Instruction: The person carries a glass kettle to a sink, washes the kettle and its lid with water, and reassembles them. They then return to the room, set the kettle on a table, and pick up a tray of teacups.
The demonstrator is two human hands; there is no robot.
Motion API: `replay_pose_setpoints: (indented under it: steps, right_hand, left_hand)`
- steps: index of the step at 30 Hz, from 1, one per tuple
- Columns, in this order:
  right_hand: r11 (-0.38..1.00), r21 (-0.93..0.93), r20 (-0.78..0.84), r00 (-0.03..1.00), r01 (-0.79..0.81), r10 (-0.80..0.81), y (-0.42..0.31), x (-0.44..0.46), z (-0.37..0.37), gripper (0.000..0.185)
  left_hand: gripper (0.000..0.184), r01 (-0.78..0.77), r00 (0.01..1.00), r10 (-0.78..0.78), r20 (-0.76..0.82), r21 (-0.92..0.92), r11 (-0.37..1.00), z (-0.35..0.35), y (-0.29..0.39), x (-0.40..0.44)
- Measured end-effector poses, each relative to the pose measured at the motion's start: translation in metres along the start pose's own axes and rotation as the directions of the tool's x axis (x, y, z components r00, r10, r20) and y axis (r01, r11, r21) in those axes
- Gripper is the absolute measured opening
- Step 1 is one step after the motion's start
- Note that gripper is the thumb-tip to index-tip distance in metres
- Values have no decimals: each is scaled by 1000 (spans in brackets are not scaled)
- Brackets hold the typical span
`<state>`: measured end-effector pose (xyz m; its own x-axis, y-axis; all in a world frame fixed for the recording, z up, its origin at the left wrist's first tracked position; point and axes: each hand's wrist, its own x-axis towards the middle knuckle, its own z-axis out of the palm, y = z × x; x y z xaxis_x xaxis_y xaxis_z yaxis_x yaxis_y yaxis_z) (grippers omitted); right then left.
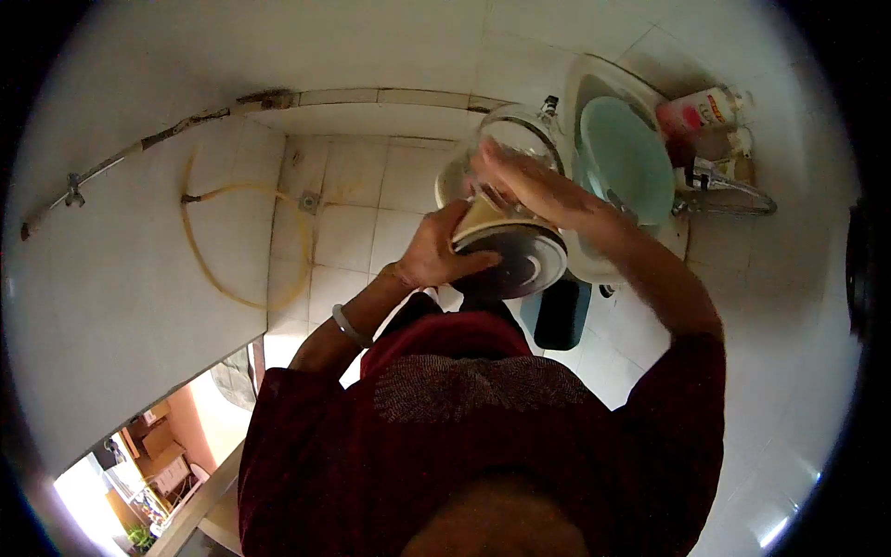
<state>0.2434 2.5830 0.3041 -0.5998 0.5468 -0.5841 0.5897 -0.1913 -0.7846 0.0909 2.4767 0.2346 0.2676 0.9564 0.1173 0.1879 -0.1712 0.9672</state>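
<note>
In front of my body is a clear, see-through container [527,130] with a round end [520,262], dark in the middle with a pale rim, turned toward me. My left hand [438,252] grips this round end from the left, its thumb lying across the dark face. My right hand [524,181] lies along the container's clear side from the right. Its fingers are stretched out and slightly blurred. The container's exact kind is not plain, and my hands hide part of its middle.
Right of the container is a washbasin [594,79] holding a pale green tub [631,148], with a metal tap [729,190] beside it. Bottles [696,116] stand behind. A yellow hose [306,251] hangs at left near a floor drain [309,200]. A dark bin [560,316] is below.
</note>
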Motion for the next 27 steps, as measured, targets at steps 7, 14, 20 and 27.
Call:
replay_pose_setpoints:
  steps: [7, 14, 20, 27]
  right_hand:
    - [-261, -870, 493, 702, 419, -514, 52, -6, -95, 59]
    - [-159, -877, 468, 732, 453, -496, 2, 34, -101, 65]
    - [243, -904, 373, 926, 351, 54, 0, -18, -79, 33]
    - [865, -277, 292, 895, 418, -338, 62, 68, -52, 26]
  left_hand:
    - [50, 24, 1000, -24, 10, -44, 999, -25, 14, -1]
    - [51, 76, 996, -67, 64, -135, 988, -33, 8, 4]
    - [51, 77, 996, -84, -32, -169, 983, -31, 1, 11]
    - [67, 54, 994, -44, 97, -95, 994, -28, 14, 19]
